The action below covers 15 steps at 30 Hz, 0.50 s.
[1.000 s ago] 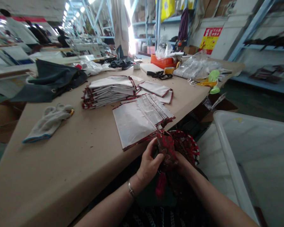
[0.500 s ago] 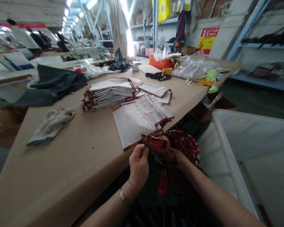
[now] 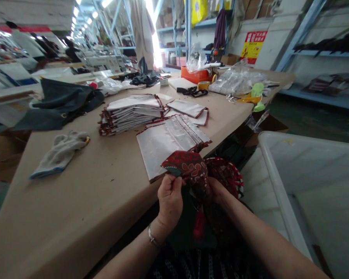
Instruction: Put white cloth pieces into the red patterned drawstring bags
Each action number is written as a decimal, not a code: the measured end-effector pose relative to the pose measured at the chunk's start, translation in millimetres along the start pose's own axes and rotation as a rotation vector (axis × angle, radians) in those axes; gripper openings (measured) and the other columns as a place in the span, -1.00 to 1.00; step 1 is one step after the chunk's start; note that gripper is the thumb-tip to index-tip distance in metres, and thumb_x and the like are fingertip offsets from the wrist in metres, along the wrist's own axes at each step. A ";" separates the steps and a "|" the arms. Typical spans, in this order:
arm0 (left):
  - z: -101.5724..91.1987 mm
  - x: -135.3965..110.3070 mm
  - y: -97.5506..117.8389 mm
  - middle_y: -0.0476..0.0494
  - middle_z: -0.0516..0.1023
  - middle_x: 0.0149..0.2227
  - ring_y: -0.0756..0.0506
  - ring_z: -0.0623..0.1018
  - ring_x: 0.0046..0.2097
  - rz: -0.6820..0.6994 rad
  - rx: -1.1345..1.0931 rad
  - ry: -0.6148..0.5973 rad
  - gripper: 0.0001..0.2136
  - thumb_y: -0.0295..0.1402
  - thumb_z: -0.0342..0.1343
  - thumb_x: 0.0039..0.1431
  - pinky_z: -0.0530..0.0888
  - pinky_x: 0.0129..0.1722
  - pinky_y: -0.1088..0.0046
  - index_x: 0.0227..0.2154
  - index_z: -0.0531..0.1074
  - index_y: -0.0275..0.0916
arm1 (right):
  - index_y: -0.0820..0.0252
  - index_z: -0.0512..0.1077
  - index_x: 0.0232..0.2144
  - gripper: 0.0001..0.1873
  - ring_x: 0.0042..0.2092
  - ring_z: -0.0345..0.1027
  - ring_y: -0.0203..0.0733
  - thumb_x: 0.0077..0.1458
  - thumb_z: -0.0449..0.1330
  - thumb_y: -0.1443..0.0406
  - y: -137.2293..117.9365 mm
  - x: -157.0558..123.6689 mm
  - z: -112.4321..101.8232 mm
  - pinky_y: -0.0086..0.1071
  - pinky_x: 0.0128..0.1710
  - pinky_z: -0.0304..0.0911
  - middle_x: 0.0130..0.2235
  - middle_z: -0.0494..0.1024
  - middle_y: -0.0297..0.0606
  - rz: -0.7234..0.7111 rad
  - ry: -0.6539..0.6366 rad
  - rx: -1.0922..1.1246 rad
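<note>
At the table's front edge, my left hand (image 3: pixel 170 199) pinches the edge of a dark red patterned cloth (image 3: pixel 189 166). The cloth has pale leaf-like shapes and a white-dotted rim with a bit of teal. My right hand (image 3: pixel 216 190) grips its bunched right side, with the fingers mostly hidden by the fabric. More red fabric (image 3: pixel 228 174) with a red-and-white edge lies bunched behind that hand. Below hangs a blurred pinkish-red thing (image 3: pixel 198 224). Just beyond the cloth, a whitish panel with dark red binding (image 3: pixel 159 145) rests on the table.
A stack of folded white pieces (image 3: pixel 130 112) stands mid-table on the brown surface (image 3: pixel 99 193). To the left are a work glove (image 3: pixel 61 153) and dark grey fabric (image 3: pixel 64 104). An orange box (image 3: pixel 194 75) sits at the back. A white bin (image 3: pixel 275 182) stands at right.
The patterned cloth has been spread and raised at my left hand, so more of its print and dotted rim shows. Both hands keep their hold; the view has shifted slightly.
</note>
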<state>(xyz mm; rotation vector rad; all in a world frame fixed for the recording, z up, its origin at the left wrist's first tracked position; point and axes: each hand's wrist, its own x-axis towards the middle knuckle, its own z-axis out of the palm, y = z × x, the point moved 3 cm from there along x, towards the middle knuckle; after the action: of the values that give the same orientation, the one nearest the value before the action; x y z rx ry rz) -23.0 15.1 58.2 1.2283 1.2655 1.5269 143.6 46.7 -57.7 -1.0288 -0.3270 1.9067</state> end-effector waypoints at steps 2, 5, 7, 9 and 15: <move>5.2 7.0 15.3 -0.02 0.51 -0.36 0.00 0.47 -0.32 0.029 -0.126 -0.048 -0.86 -0.31 0.17 0.04 0.43 -0.27 0.50 -0.35 0.39 -0.23 | 0.31 0.49 -0.40 -0.85 -0.48 0.45 -0.25 0.07 0.12 0.36 -6.9 -1.2 8.4 -0.41 -0.40 0.38 -0.46 0.60 -0.22 -0.062 -0.024 0.017; 23.1 20.7 28.1 -0.10 0.55 -0.20 -0.07 0.51 -0.21 -0.044 -0.328 -0.274 -0.62 -0.30 0.30 -0.16 0.47 -0.19 0.43 -0.21 0.41 -0.23 | 0.25 0.49 -0.25 -0.77 -0.27 0.51 -0.19 0.06 0.14 0.26 -19.6 -2.6 9.0 -0.35 -0.21 0.40 -0.24 0.63 -0.20 -0.188 -0.024 -0.096; 30.5 23.3 18.4 -0.10 0.58 -0.27 -0.09 0.53 -0.26 -0.147 -0.296 -0.359 -0.65 -0.31 0.33 -0.20 0.49 -0.23 0.41 -0.28 0.46 -0.27 | 0.26 0.48 -0.26 -0.71 -0.25 0.51 -0.15 0.04 0.16 0.17 -17.7 -1.8 -1.6 -0.32 -0.21 0.40 -0.23 0.62 -0.16 -0.208 0.018 -0.226; 27.1 21.3 -3.6 -0.08 0.58 -0.39 -0.07 0.51 -0.36 -0.236 -0.209 -0.303 -0.76 -0.28 0.30 -0.12 0.49 -0.29 0.40 -0.38 0.50 -0.30 | 0.28 0.49 -0.31 -0.67 -0.31 0.51 -0.13 0.02 0.17 0.12 -7.3 1.0 -18.7 -0.30 -0.28 0.40 -0.30 0.62 -0.14 -0.185 0.087 -0.327; -27.5 0.4 -57.9 -0.12 0.62 -0.23 -0.15 0.54 -0.19 -0.263 -0.080 -0.079 -0.70 -0.26 0.30 -0.09 0.46 -0.11 0.35 -0.28 0.58 -0.29 | 0.25 0.49 -0.38 -0.65 -0.18 0.46 0.00 -0.09 0.22 0.06 14.7 1.9 -53.5 -0.16 -0.17 0.36 -0.33 0.58 -0.15 -0.226 0.289 -0.598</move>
<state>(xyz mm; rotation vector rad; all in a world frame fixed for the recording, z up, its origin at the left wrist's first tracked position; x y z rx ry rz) -50.4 20.5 0.6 1.0165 1.2485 1.3131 175.4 30.7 -100.3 -1.5626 -0.8368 1.4540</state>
